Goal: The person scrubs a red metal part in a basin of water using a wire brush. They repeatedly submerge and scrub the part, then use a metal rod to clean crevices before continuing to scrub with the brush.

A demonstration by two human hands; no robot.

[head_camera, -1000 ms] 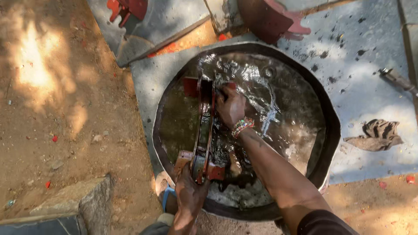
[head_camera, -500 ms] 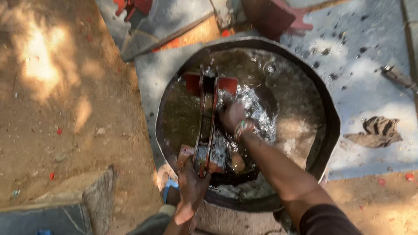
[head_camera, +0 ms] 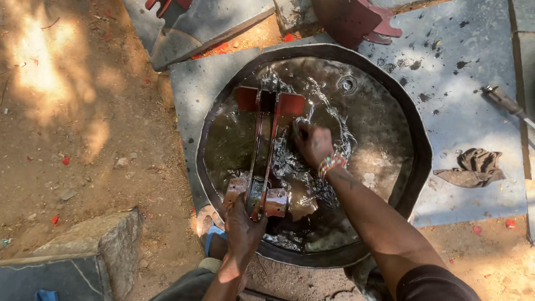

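Head view: a long rust-red metal part [head_camera: 266,150] lies in a wide, shallow dark basin [head_camera: 415,167] of murky, splashing water [head_camera: 234,139]. The part's long axis runs away from the person, from the near rim toward the far side, tilted only slightly. Its far end carries two red plates side by side; its near end carries a pair of squarish lugs, and two narrow rails run between them.

The left hand [head_camera: 242,223] is at the near end of the part. Its fingers are curled tight around the near lugs, holding that end at the basin's near rim, so the part lies straight ahead of this hand.

The right hand [head_camera: 313,144] is farther out, just to the right of the rails near the part's middle. It is wet, with beaded bands [head_camera: 331,163] at the wrist. Its fingers are bent in a loose fist pressed toward the side of the part and down into the water; whether they clasp anything small cannot be told through the splash. The part lies immediately to this hand's left, touching or nearly so.

The basin stands on a grey stone slab [head_camera: 479,128] spotted with dark marks. On the slab to the right lie a crumpled dark rag [head_camera: 472,168] and, farther off, a metal tool [head_camera: 504,100]. More red metal pieces [head_camera: 356,19] sit beyond the far rim. Bare earth [head_camera: 83,128] lies to the left, with a stone block [head_camera: 83,245] near the person's foot [head_camera: 209,223].
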